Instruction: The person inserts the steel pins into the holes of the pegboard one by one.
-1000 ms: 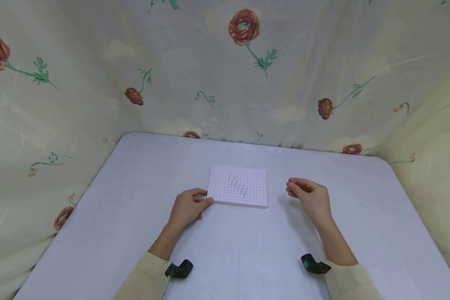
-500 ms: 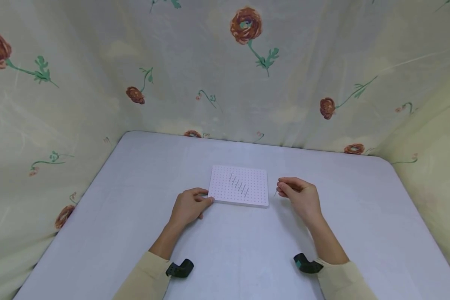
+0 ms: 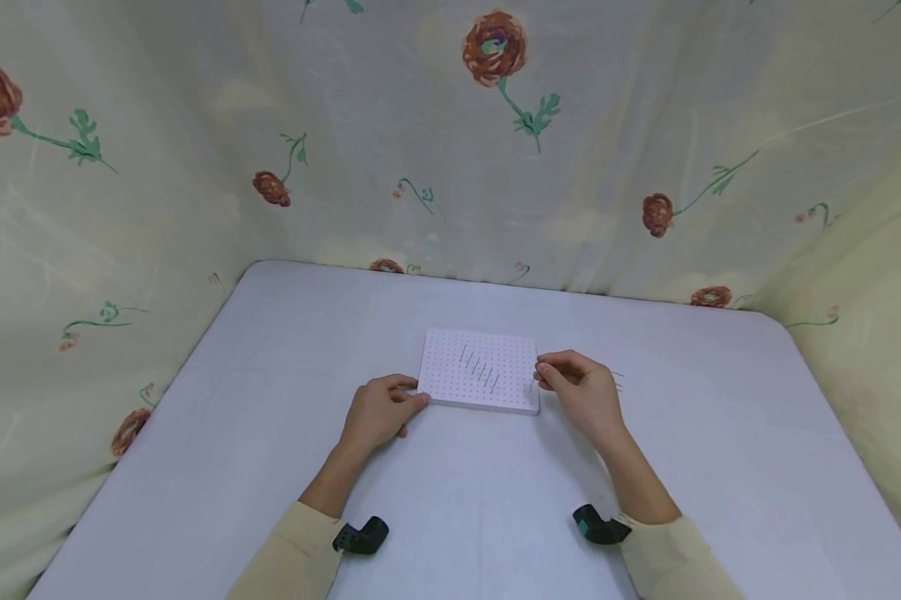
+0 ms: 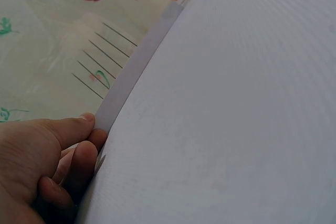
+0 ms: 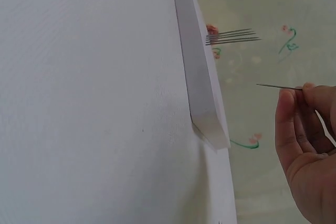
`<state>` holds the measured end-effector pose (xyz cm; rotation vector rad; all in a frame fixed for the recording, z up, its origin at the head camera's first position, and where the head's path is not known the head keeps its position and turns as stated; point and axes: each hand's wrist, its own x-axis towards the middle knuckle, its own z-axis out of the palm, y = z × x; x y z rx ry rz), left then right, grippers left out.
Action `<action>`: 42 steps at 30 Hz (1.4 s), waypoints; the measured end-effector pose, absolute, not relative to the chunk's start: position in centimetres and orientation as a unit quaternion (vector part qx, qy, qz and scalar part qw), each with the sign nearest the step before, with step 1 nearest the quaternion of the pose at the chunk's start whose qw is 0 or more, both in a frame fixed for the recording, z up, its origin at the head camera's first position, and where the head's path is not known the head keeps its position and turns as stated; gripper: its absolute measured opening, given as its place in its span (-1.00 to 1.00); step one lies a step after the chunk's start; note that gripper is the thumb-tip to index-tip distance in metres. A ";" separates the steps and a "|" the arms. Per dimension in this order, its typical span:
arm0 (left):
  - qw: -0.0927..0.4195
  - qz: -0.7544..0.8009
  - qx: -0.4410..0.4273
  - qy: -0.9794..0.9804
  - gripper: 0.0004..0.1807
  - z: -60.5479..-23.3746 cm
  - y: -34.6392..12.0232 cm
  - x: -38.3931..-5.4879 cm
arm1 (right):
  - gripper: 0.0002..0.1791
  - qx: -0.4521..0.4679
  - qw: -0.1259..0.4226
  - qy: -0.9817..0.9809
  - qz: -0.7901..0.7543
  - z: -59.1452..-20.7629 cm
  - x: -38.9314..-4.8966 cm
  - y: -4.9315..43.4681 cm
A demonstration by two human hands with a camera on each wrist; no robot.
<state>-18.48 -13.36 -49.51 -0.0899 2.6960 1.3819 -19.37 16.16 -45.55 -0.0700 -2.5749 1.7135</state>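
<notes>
A white pegboard (image 3: 442, 367) with rows of small holes lies flat on the table. Several thin dark needles (image 3: 494, 383) stand in it in a slanting row, also visible as needles (image 4: 106, 52) rising past its edge in the left wrist view. At the board's near left corner my left hand (image 3: 375, 414) grips the edge, thumb on top and fingers against the side. My right hand (image 3: 581, 396) pinches one needle (image 5: 278, 86) between thumb and fingertips, over the board's right edge. Its pointed end sticks out free.
Just beyond my right hand, a couple of loose needles (image 3: 618, 374) lie on the white table (image 3: 307, 325). A flowered curtain (image 3: 570, 167) hangs behind the table and along its sides. Each wrist carries a black camera mount (image 3: 363, 536).
My right hand has moved left with the needle, from the bare table to the board's right edge. Loose needles behind it have come into sight. The left hand keeps its hold.
</notes>
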 end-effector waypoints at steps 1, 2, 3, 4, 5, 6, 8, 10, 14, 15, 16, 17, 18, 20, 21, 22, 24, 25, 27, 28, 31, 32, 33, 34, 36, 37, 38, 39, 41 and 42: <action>0.055 0.455 -0.030 0.888 -0.54 -49.5 -13.4 -18.5 | -0.77 -0.022 0.026 -0.831 0.556 -45.5 -19.4 16.0; 0.054 0.455 -0.030 0.888 -0.54 -49.5 -13.4 -18.5 | -0.77 -0.021 0.028 -0.828 0.559 -45.5 -19.4 15.7; 0.053 0.455 -0.030 0.888 -0.54 -49.5 -13.4 -18.5 | -0.78 -0.020 0.028 -0.828 0.560 -45.4 -19.4 15.5; 0.052 0.455 -0.031 0.888 -0.54 -49.4 -13.4 -18.5 | -0.78 -0.020 0.028 -0.827 0.561 -45.4 -19.4 15.3; 0.052 0.455 -0.030 0.888 -0.54 -49.5 -13.4 -18.5 | -0.79 -0.020 0.029 -0.828 0.560 -45.4 -19.5 15.1; 0.051 0.456 -0.030 0.888 -0.54 -49.5 -13.4 -18.4 | -0.80 -0.020 0.028 -0.828 0.559 -45.4 -19.5 14.8; 0.053 0.456 -0.028 0.888 -0.54 -49.5 -13.4 -18.4 | -0.82 -0.021 0.026 -0.831 0.555 -45.4 -19.4 14.4; 0.055 0.456 -0.028 0.888 -0.54 -49.6 -13.4 -18.5 | -0.84 -0.022 0.025 -0.834 0.551 -45.4 -19.4 14.1; 0.054 0.454 -0.027 0.889 -0.54 -49.6 -13.3 -18.6 | -0.86 -0.019 0.024 -0.838 0.545 -45.4 -19.3 13.5; 0.053 0.453 -0.026 0.890 -0.54 -49.6 -13.3 -18.6 | -0.87 -0.017 0.024 -0.840 0.542 -45.4 -19.2 13.3; 0.052 0.451 -0.027 0.891 -0.54 -49.6 -13.3 -18.6 | -0.87 -0.016 0.024 -0.841 0.540 -45.5 -19.2 13.2; 0.051 0.450 -0.027 0.891 -0.54 -49.5 -13.3 -18.7 | -0.88 -0.014 0.024 -0.843 0.537 -45.5 -19.1 13.1; 0.051 0.449 -0.027 0.892 -0.54 -49.5 -13.3 -18.7 | -0.88 -0.013 0.024 -0.845 0.534 -45.6 -19.1 12.9; 0.052 0.447 -0.028 0.892 -0.54 -49.4 -13.3 -18.6 | -0.89 -0.010 0.024 -0.849 0.528 -45.7 -18.9 12.7; 0.052 0.448 -0.029 0.892 -0.54 -49.4 -13.3 -18.6 | -0.89 -0.009 0.025 -0.850 0.525 -45.8 -18.9 12.7; 0.053 0.448 -0.030 0.892 -0.54 -49.3 -13.3 -18.6 | -0.90 -0.008 0.026 -0.851 0.524 -45.8 -18.8 12.6; 0.053 0.448 -0.030 0.892 -0.54 -49.3 -13.3 -18.5 | -0.91 -0.005 0.029 -0.854 0.519 -46.0 -18.8 12.4; 0.054 0.448 -0.031 0.892 -0.54 -49.3 -13.3 -18.5 | -0.91 -0.002 0.030 -0.857 0.515 -46.0 -18.7 12.4; 0.054 0.447 -0.031 0.892 -0.54 -49.3 -13.4 -18.5 | -0.92 0.001 0.032 -0.861 0.508 -46.2 -18.6 12.2; 0.054 0.447 -0.032 0.892 -0.54 -49.3 -13.4 -18.5 | -0.92 0.002 0.032 -0.863 0.504 -46.3 -18.6 12.1; 0.055 0.448 -0.032 0.892 -0.54 -49.4 -13.4 -18.5 | -0.92 0.003 0.032 -0.867 0.497 -46.5 -18.5 11.9; 0.056 0.449 -0.032 0.891 -0.54 -49.4 -13.4 -18.5 | -0.93 0.001 0.032 -0.867 0.497 -46.5 -18.4 11.9; 0.056 0.450 -0.032 0.891 -0.54 -49.4 -13.4 -18.5 | -0.93 0.001 0.032 -0.867 0.497 -46.5 -18.4 11.9; 0.056 0.450 -0.032 0.891 -0.54 -49.4 -13.4 -18.5 | -0.93 0.000 0.033 -0.867 0.497 -46.6 -18.4 11.8; 0.056 0.450 -0.031 0.891 -0.54 -49.5 -13.4 -18.6 | -0.94 0.000 0.036 -0.869 0.494 -46.7 -18.3 11.8; 0.055 0.450 -0.030 0.891 -0.54 -49.5 -13.3 -18.6 | -0.94 -0.001 0.037 -0.869 0.494 -46.7 -18.3 11.8; 0.055 0.449 -0.030 0.891 -0.54 -49.5 -13.4 -18.6 | -0.94 -0.001 0.039 -0.869 0.494 -46.7 -18.3 11.8; 0.054 0.448 -0.030 0.892 -0.55 -49.6 -13.4 -18.6 | -0.94 0.000 0.039 -0.869 0.493 -46.8 -18.3 11.7; 0.054 0.447 -0.030 0.893 -0.54 -49.6 -13.4 -18.6 | -0.94 -0.001 0.038 -0.871 0.491 -46.8 -18.3 11.7; 0.054 0.447 -0.030 0.893 -0.54 -49.6 -13.4 -18.6 | -0.94 -0.001 0.037 -0.871 0.490 -46.8 -18.3 11.7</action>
